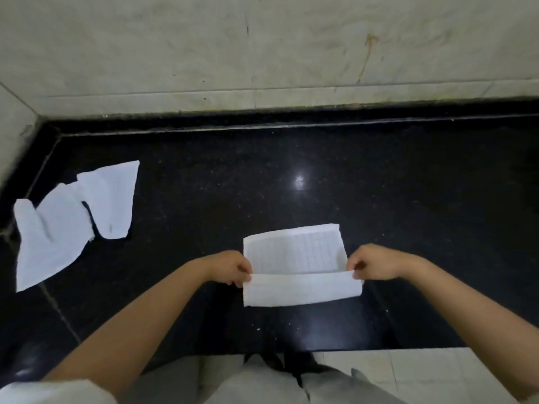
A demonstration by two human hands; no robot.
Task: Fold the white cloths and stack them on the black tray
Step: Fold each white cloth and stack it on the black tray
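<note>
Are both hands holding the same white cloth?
Yes, the left hand and right hand pinch opposite ends of one cloth.

Fingertips of the left hand (230,268) and right hand (372,262) are tucked behind the cloth (297,265) edges they pinch; how they lie there cannot be told. The near flap covers the cloth's lower part. The loose cloths (73,217) at left overlap (whether two or more cannot be told), and their texture is blurred. Both arms and sleeves are cut off by the bottom edge. The black counter (291,176) runs out of frame left and right.
</note>
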